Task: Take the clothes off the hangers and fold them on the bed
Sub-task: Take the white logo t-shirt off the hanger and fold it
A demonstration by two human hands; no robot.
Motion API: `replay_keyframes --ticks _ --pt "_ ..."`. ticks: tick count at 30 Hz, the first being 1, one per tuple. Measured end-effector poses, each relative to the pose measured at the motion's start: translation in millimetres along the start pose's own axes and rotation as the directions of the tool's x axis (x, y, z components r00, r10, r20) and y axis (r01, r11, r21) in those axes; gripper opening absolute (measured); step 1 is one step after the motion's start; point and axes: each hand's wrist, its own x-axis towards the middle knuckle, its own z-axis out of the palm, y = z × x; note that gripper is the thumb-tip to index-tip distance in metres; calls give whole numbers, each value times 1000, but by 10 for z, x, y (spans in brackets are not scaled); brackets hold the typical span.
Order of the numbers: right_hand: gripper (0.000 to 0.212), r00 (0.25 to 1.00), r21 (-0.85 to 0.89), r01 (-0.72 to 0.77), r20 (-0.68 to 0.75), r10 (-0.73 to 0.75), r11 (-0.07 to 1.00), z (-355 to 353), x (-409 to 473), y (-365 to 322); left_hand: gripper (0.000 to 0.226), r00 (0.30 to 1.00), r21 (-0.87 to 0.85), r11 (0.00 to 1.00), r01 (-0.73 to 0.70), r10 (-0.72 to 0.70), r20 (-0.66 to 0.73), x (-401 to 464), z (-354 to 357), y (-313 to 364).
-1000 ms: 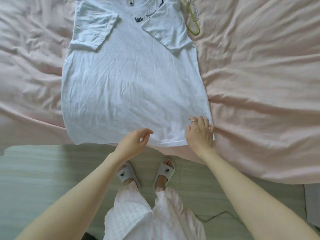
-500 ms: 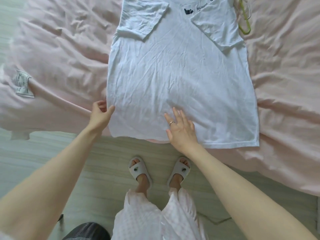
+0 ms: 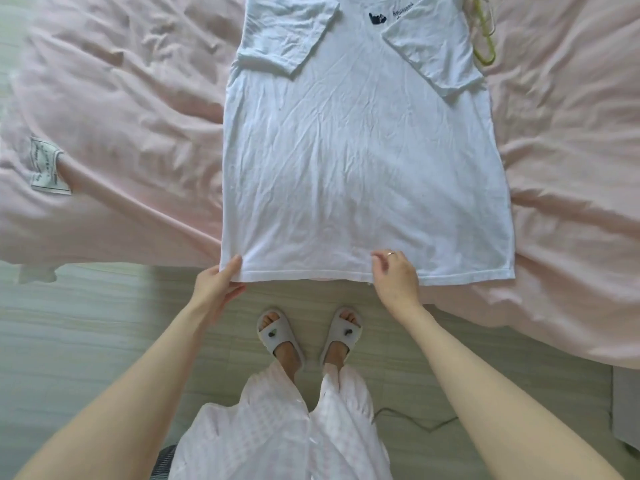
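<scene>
A white t-shirt (image 3: 363,161) lies spread flat on a bed covered with a pink sheet (image 3: 121,116), its neck away from the person and its hem hanging just over the near edge of the bed. Both short sleeves are folded inward across the chest. The cotton is thin and finely creased all over, with a small dark printed mark and a line of tiny lettering near the collar. A yellow-green hanger (image 3: 485,36) of slim plastic or coated wire lies on the sheet just beside the shirt's far right shoulder, partly cut off at the top. A white fabric care label (image 3: 46,166) sticks out from a seam of the pink bedding far to the left. The sheet is soft and heavily rumpled into broad folds on both sides of the shirt.

The left hand (image 3: 216,287) pinches the shirt's near left hem corner, thumb on top and fingers underneath. The right hand (image 3: 394,277), a ring on one finger, rests at the middle of the hem with fingers loosely curled; whether it actually grips cloth cannot be told.

Below, the person stands on a pale wood-grain floor (image 3: 69,323) in grey slippers (image 3: 280,337) and pink checked trousers (image 3: 277,427). A thin dark cable (image 3: 415,419) snakes across the floor at right.
</scene>
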Motion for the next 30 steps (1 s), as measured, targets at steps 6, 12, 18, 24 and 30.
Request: replay_keyframes --ticks 6,12,18,24,30 --pt "25 782 456 -402 -281 557 794 -517 138 535 24 994 -574 813 95 -104 17 -150 296 -73" --pt "31 666 877 -361 5 746 316 -912 314 1102 20 981 -741 647 176 -179 77 -224 660 -112" --pt "23 580 897 -415 391 715 -154 -1122 506 1345 7 983 -760 648 37 -159 -88 -207 743 -93" --pt "13 667 906 -381 406 624 -182 -1120 423 1312 6 968 -641 768 -15 -148 -201 -264 636 -108" --pt "17 636 969 -231 215 741 -84 -1270 243 1235 13 926 -596 802 -44 -191 -325 -403 603 -14"
